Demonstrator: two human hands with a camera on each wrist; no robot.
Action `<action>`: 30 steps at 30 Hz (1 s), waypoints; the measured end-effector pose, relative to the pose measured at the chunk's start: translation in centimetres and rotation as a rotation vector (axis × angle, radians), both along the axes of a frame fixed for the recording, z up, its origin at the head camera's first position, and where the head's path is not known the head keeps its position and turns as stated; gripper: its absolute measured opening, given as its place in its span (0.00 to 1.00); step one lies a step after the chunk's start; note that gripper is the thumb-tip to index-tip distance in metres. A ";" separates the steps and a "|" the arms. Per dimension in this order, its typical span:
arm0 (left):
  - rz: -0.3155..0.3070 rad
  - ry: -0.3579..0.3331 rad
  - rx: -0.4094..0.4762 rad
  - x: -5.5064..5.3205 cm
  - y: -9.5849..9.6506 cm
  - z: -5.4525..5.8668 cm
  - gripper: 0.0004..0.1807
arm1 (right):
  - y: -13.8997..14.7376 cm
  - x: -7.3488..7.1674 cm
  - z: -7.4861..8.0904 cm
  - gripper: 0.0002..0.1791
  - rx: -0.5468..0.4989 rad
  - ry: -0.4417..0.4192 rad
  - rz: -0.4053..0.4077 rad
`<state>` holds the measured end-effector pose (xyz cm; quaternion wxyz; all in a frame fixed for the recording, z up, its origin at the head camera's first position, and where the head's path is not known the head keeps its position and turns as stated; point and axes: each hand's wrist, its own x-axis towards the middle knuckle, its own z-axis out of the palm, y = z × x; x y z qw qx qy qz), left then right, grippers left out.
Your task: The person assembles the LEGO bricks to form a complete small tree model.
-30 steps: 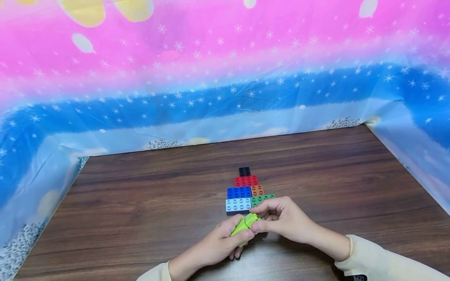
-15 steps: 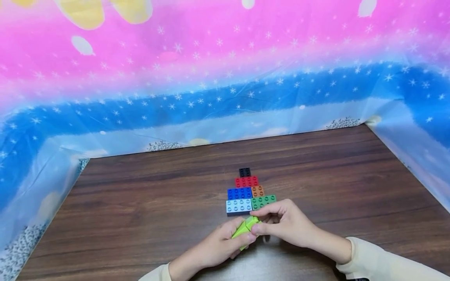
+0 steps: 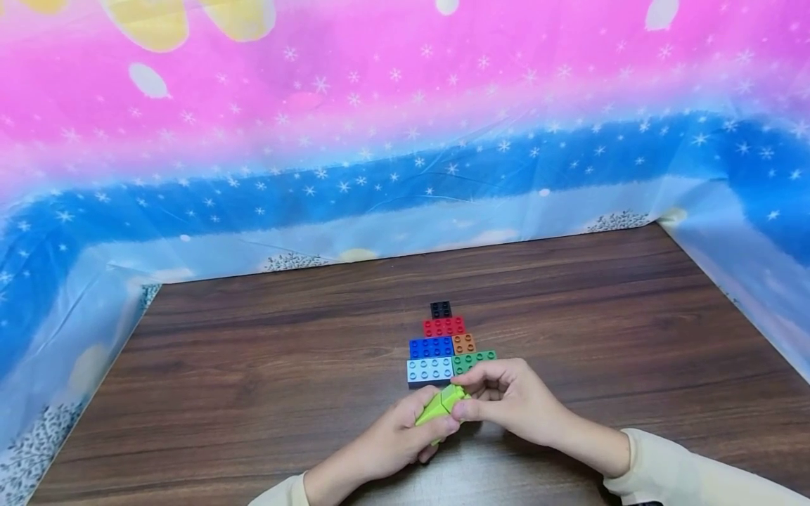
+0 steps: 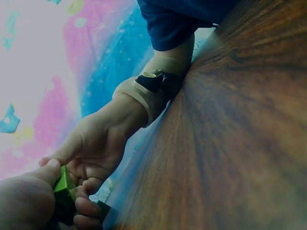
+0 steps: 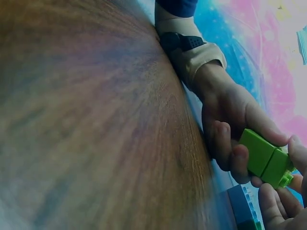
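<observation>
Two lime-green toy building bricks (image 3: 436,407), joined end to end with a seam between them, are held just above the table in the head view. My left hand (image 3: 392,434) grips the nearer brick between thumb and curled fingers. At the studded far end, my right hand (image 3: 522,404) pinches the other brick with thumb and fingertips. The right wrist view shows the seam and studs of the lime-green bricks (image 5: 261,155) plainly. In the left wrist view, fingers hide most of the lime-green bricks (image 4: 63,187).
Beyond my hands lies a stepped arrangement of bricks: light blue (image 3: 429,370), green (image 3: 471,362), blue (image 3: 431,348), orange (image 3: 464,343), red (image 3: 444,327) and black (image 3: 440,309). They sit on a dark wooden table (image 3: 253,351). A printed cloth (image 3: 405,154) hangs behind.
Both hands dipped slightly with the lime-green bricks, then came back up. Their grip looks the same, and the arrangement on the table has not changed.
</observation>
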<state>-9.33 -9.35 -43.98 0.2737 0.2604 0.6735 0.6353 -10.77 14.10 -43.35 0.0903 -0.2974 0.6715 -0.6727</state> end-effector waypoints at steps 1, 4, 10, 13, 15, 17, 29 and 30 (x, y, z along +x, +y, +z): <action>-0.001 0.001 -0.002 0.0 0.0 0.0 0.14 | 0.0 0.0 0.0 0.14 0.001 -0.001 0.001; -0.011 0.024 -0.014 0.0 -0.1 0.0 0.14 | 0.0 0.0 0.1 0.14 0.018 -0.008 0.006; -0.022 0.048 -0.027 0.1 -0.2 0.2 0.13 | 0.2 -0.2 0.3 0.16 0.040 -0.031 0.027; -0.032 0.052 -0.025 0.1 -0.2 0.2 0.14 | 0.2 -0.3 0.4 0.17 0.040 -0.043 0.038; -0.038 0.052 -0.027 0.1 -0.2 0.1 0.14 | 0.3 -0.3 0.4 0.17 0.042 -0.042 0.042; -0.042 0.043 -0.028 0.1 -0.2 0.2 0.14 | 0.3 -0.3 0.4 0.17 0.046 -0.042 0.045; -0.016 0.050 -0.067 0.2 -0.1 0.4 0.13 | 0.2 0.0 0.6 0.16 0.060 -0.010 0.028; -0.008 0.055 -0.070 0.2 -0.1 0.4 0.13 | 0.1 0.0 0.5 0.15 0.063 -0.008 0.022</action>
